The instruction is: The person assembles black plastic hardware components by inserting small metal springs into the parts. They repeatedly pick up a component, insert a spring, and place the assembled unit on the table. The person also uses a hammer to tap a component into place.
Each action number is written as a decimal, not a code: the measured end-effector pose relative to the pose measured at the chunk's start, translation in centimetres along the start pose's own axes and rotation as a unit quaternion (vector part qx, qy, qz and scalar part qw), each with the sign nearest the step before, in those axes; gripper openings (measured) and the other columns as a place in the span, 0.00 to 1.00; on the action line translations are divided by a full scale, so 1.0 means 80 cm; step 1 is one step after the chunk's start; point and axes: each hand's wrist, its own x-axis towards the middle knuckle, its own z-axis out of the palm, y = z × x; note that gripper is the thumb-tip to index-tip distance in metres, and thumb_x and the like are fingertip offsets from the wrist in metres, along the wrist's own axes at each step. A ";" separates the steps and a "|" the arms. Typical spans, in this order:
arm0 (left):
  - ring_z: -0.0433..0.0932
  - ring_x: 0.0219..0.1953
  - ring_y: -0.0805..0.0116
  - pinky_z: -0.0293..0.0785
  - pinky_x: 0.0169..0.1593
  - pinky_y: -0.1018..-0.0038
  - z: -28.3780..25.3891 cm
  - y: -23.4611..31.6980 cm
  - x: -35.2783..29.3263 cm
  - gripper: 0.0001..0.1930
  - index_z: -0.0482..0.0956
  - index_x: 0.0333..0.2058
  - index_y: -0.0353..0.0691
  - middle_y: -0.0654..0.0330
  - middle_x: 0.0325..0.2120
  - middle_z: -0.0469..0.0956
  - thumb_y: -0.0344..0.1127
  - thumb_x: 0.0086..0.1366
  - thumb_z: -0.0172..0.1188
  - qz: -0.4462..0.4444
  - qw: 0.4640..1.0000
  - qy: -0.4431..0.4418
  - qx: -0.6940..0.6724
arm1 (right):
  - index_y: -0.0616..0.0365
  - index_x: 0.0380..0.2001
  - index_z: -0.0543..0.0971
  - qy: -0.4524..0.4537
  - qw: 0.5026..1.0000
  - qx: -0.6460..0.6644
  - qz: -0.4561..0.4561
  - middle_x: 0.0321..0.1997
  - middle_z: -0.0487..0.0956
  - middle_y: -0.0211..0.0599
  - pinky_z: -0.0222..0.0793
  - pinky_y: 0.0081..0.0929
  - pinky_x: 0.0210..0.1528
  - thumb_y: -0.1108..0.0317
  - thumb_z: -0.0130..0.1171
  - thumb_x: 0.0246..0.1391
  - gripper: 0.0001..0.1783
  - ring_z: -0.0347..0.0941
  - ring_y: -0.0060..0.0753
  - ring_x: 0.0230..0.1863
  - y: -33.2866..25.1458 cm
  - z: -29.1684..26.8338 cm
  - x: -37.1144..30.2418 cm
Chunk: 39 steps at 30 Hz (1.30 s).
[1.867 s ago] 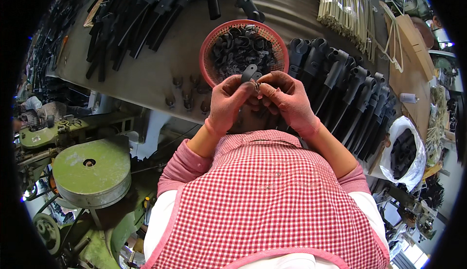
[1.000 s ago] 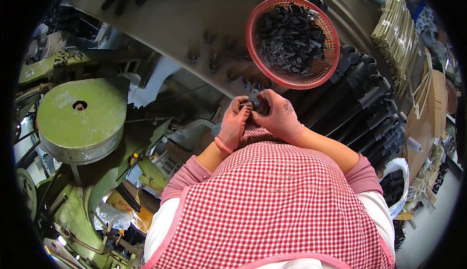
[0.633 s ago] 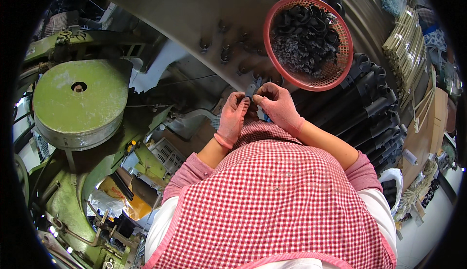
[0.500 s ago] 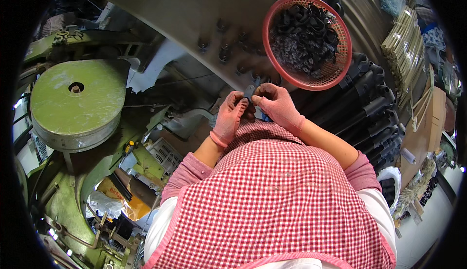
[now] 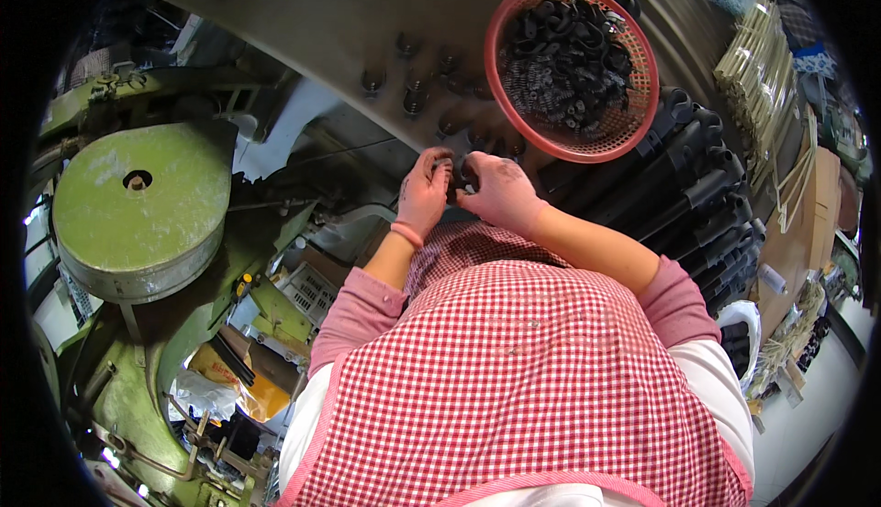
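Note:
My left hand (image 5: 425, 199) and my right hand (image 5: 507, 193), both in soiled pink gloves, meet at the table's near edge in front of my apron. Their fingers are closed round a small dark part (image 5: 456, 177), mostly covered by the fingertips, so its full shape is hidden. Just beyond them, several small black curved pieces (image 5: 416, 100) stand spread over the grey tabletop (image 5: 303, 25). To the right of these pieces sits a red plastic basket (image 5: 496, 80) filled with black curved pieces (image 5: 569, 25) and dark coil springs (image 5: 541, 94).
A green machine with a round-ended cover (image 5: 174, 204) stands at the left. Black tubes (image 5: 688, 186) lie stacked right of my hands. Beyond them are a bundle of pale sticks (image 5: 757, 62) and cardboard (image 5: 824, 204). A white crate (image 5: 307, 291) is low at the left.
Both hands have turned inward over the part; the flat grey piece that stuck up between them is now out of sight. The whole view has shifted slightly.

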 end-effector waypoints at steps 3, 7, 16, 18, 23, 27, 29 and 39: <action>0.79 0.47 0.46 0.77 0.47 0.60 -0.011 -0.006 0.052 0.16 0.77 0.53 0.48 0.50 0.44 0.81 0.37 0.66 0.58 0.155 0.937 0.025 0.311 | 0.65 0.41 0.76 -0.110 0.986 -0.120 0.026 0.42 0.82 0.54 0.73 0.43 0.52 0.59 0.68 0.44 0.24 0.79 0.52 0.48 0.014 0.023 0.023; 0.80 0.44 0.49 0.77 0.46 0.58 -0.016 0.011 0.108 0.15 0.77 0.51 0.50 0.53 0.42 0.82 0.39 0.65 0.57 0.175 0.883 0.003 0.435 | 0.63 0.48 0.71 -0.092 0.964 -0.247 0.039 0.44 0.81 0.47 0.75 0.39 0.49 0.61 0.65 0.51 0.25 0.80 0.46 0.48 0.025 0.033 0.046; 0.82 0.34 0.55 0.78 0.38 0.66 0.096 0.137 0.136 0.10 0.79 0.40 0.45 0.57 0.31 0.80 0.33 0.59 0.64 0.438 0.797 -0.047 0.414 | 0.64 0.37 0.78 0.075 0.987 0.108 0.089 0.40 0.79 0.55 0.74 0.41 0.47 0.73 0.54 0.50 0.11 0.78 0.56 0.39 0.058 -0.039 -0.058; 0.82 0.36 0.55 0.79 0.38 0.64 0.153 0.152 0.171 0.11 0.78 0.44 0.47 0.57 0.32 0.80 0.33 0.61 0.61 0.382 0.756 -0.073 0.526 | 0.68 0.37 0.79 0.046 0.916 0.364 0.164 0.33 0.82 0.47 0.78 0.31 0.40 0.75 0.56 0.53 0.09 0.81 0.36 0.35 0.069 -0.075 -0.091; 0.82 0.39 0.53 0.79 0.40 0.60 0.201 0.149 0.239 0.09 0.81 0.41 0.49 0.54 0.37 0.80 0.35 0.65 0.53 0.296 0.672 -0.104 0.671 | 0.64 0.30 0.80 0.138 0.775 0.565 0.249 0.25 0.80 0.34 0.72 0.16 0.27 0.62 0.69 0.55 0.14 0.76 0.21 0.24 0.069 -0.147 -0.156; 0.81 0.35 0.56 0.79 0.40 0.63 0.177 0.143 0.225 0.02 0.81 0.34 0.46 0.56 0.33 0.77 0.33 0.63 0.60 0.327 0.825 -0.079 0.455 | 0.60 0.26 0.81 0.236 0.796 0.509 0.227 0.19 0.74 0.21 0.59 0.15 0.19 0.59 0.71 0.55 0.15 0.66 0.14 0.17 0.071 -0.172 -0.160; 0.80 0.33 0.64 0.80 0.39 0.68 0.172 0.155 0.205 0.02 0.79 0.34 0.45 0.59 0.32 0.75 0.30 0.64 0.64 0.274 0.924 -0.042 0.265 | 0.61 0.33 0.80 0.272 0.788 0.538 0.125 0.25 0.76 0.23 0.63 0.14 0.24 0.64 0.65 0.60 0.10 0.68 0.14 0.22 0.071 -0.175 -0.143; 0.76 0.26 0.76 0.74 0.31 0.81 0.140 0.215 0.065 0.08 0.69 0.51 0.45 0.63 0.31 0.77 0.32 0.75 0.50 0.004 0.918 -0.285 -0.275 | 0.66 0.41 0.81 0.291 0.830 0.476 0.024 0.34 0.83 0.32 0.77 0.18 0.39 0.72 0.63 0.60 0.09 0.78 0.18 0.35 0.004 -0.178 -0.078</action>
